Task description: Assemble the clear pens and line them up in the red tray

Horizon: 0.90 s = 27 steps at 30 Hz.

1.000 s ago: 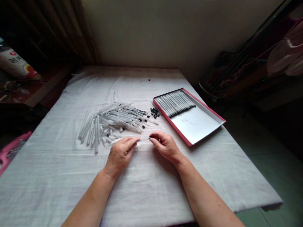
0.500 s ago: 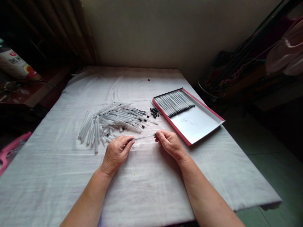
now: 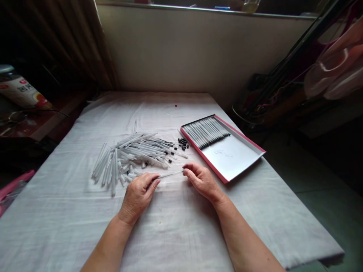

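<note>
My left hand (image 3: 138, 195) and my right hand (image 3: 200, 179) pinch the two ends of one clear plastic tube (image 3: 169, 175) just above the white cloth. Both hands have their fingers closed on it. Behind my left hand lies a loose pile of clear tubes (image 3: 133, 153), some with black tips. A small heap of black caps (image 3: 183, 142) sits between the pile and a red-edged tray (image 3: 241, 155). Inside the tray, a neat row of capped tubes (image 3: 206, 132) fills its far end.
The table is covered by a white cloth (image 3: 170, 230) and stands against a wall. A tiny red speck (image 3: 176, 105) lies near the far edge. Dark clutter and cables stand to the right, a can and a pink object to the left.
My hands have drawn apart along the tube, so more of it shows between them. The camera has tilted up a little, so everything sits lower in view.
</note>
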Each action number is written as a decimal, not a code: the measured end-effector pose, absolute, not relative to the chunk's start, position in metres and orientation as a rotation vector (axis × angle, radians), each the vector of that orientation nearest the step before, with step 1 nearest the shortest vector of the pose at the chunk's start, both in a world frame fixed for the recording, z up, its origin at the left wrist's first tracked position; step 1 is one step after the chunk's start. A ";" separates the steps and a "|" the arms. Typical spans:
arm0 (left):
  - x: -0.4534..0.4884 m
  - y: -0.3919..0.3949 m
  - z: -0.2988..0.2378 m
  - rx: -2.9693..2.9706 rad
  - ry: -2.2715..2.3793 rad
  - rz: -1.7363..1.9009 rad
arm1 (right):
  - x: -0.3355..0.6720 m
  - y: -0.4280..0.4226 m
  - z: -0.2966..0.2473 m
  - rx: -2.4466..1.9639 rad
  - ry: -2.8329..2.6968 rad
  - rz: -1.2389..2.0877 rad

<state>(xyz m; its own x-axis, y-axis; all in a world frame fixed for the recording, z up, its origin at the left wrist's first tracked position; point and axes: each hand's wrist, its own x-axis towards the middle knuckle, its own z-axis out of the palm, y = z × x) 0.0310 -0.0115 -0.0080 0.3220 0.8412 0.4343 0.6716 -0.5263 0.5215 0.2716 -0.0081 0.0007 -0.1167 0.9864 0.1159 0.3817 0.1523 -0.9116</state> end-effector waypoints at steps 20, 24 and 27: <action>0.033 -0.011 -0.011 2.144 1.416 1.055 | 0.262 -0.007 0.002 -1.265 -1.244 1.204; 0.035 -0.012 -0.010 2.153 1.387 1.141 | 0.260 -0.006 0.003 -1.319 -1.263 1.180; 0.036 -0.013 -0.007 2.169 1.367 1.184 | 0.259 -0.006 0.003 -1.327 -1.270 1.177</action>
<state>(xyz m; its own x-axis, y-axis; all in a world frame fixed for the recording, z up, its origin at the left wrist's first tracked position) 0.0359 -0.0125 -0.0074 0.2001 0.8558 0.4770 0.5942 -0.4931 0.6355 0.2590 -0.0063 0.0029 0.0090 0.9992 -0.0391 0.1151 -0.0399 -0.9926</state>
